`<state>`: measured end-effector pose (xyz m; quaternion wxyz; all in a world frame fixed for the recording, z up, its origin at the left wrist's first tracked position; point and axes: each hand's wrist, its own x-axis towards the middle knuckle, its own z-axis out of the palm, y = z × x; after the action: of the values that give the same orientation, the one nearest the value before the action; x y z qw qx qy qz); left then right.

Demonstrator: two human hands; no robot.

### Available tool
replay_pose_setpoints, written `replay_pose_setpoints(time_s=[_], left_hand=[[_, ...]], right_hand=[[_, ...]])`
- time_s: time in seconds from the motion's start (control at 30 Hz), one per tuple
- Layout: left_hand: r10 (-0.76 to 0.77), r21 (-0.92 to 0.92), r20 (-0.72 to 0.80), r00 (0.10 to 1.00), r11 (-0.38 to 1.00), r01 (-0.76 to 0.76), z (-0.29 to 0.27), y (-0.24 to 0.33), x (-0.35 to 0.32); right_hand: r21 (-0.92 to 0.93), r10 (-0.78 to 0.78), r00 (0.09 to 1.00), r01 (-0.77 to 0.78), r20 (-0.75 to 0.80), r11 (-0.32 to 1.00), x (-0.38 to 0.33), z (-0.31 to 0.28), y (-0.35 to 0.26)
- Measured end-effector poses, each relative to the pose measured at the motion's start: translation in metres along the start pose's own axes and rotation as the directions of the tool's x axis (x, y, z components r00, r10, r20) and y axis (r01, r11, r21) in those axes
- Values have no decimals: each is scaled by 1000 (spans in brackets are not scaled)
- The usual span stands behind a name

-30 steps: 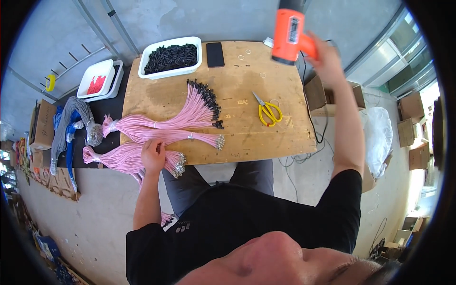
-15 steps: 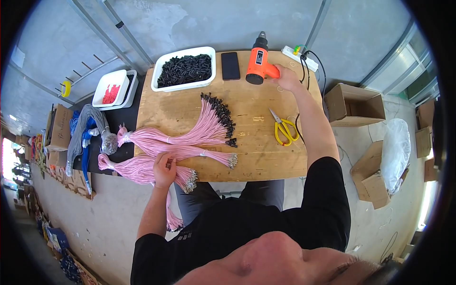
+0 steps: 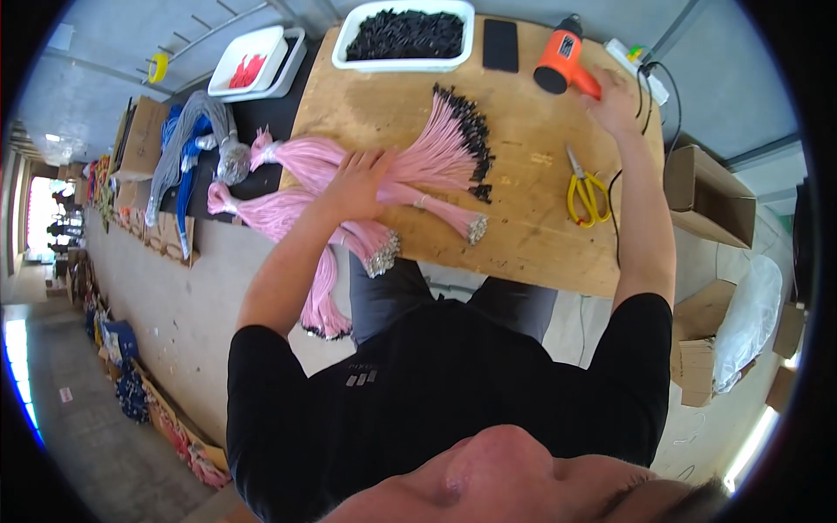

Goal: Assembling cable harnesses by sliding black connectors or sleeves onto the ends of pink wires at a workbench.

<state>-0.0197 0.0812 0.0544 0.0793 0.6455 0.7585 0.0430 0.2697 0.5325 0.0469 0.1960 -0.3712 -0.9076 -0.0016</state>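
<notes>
My left hand [image 3: 357, 181] lies over the bundles of pink wires, its fingers stretched across the upper bundle with black-sleeved ends [image 3: 445, 144]. Beneath the palm and wrist run two more pink wire bundles, ending in bare silvery tips [image 3: 384, 253] near the table's front edge. At the far right of the table my right hand [image 3: 617, 100] is beside the handle of an orange heat gun [image 3: 560, 63], fingers spread and not wrapped round it. The gun's black nozzle points away from me.
A white tub [image 3: 340, 54] of black sleeves and a dark phone [image 3: 500, 45] are at the back. Yellow-handled scissors [image 3: 588, 196] lie on the right, beside a black cord. A white power strip [image 3: 641, 70] sits at the far-right corner. Grey wires [image 3: 187, 131] rest left.
My left hand has moved up and right onto the black-ended pink bundle. The right hand has loosened from the heat gun's handle. The whole view has shifted.
</notes>
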Motion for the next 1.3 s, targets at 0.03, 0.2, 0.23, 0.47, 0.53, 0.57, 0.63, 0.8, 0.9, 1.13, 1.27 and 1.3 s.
replay_pose_setpoints(time_s=[0.03,0.2,0.23,0.47,0.53,0.57,0.63,0.8,0.9,1.13,1.27,1.3], left_hand=[[-4,-4,21,1000,1000,4,-3,3,5],[-14,-89,76,997,996,21,-6,4,19],[31,-100,84,996,995,-22,-5,1,24],[-154,-36,149,977,986,161,-11,33,49],[-142,-11,148,979,989,146,-7,32,52],[-133,7,143,981,991,133,-4,32,55],[-117,34,134,984,993,114,1,30,61],[-150,88,170,974,987,136,6,36,69],[-162,138,121,979,980,145,9,39,67],[-259,150,115,959,959,241,4,29,86],[-312,167,201,929,945,281,-9,10,103],[-307,172,204,929,946,275,-14,8,107]], right_hand=[[60,-42,996,47,-85,997,-10,-3,2],[319,-62,976,128,-208,939,-76,-50,-51],[359,-77,965,167,-251,918,-92,-58,-65],[522,-164,979,203,-120,828,-211,-64,-141],[574,-252,968,200,12,794,-228,-64,-182],[559,-260,965,197,36,805,-234,-56,-200],[543,-264,963,191,57,817,-242,-42,-223],[569,-327,937,205,120,796,-263,-41,-243],[630,-340,936,206,97,749,-270,-45,-240],[637,-194,980,181,-51,749,-267,-53,-195],[602,-56,995,92,-79,793,-275,-53,-170],[602,-12,997,54,-73,797,-279,-54,-167]])
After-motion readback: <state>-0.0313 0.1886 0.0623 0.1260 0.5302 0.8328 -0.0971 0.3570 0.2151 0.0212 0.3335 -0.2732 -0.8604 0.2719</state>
